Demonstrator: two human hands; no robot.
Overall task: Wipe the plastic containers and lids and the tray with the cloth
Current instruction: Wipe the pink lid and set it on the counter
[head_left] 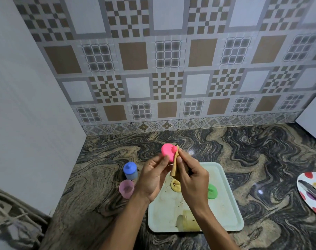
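- A dark, swirl-patterned stone counter [244, 159] is seen below a wall of brown and grey patterned tiles [168, 69].
- A pale rectangular tray [224, 177], marked with brown stains and crumbs, is laid on the counter below the hands.
- A spotted plate [310, 193] is cut off by the right edge, well apart from the tray.
- The left hand [153, 177] is raised above the counter, with the pink lid [169, 150] pinched at its lower edge between thumb and fingers.
- The right hand [191, 175] is closed around a folded tan cloth [176, 166], whose tip is pressed against the pink lid beside its knob.
- A yellowish container [188, 222] is laid on its side at the tray's near edge.
- A container with a blue lid [130, 170] is stood upright left of the tray, with an open pink container [126, 188] just in front of it.
- A green lid [212, 191] and a stained yellow lid [175, 185] are laid on the tray, both partly hidden by the right hand.
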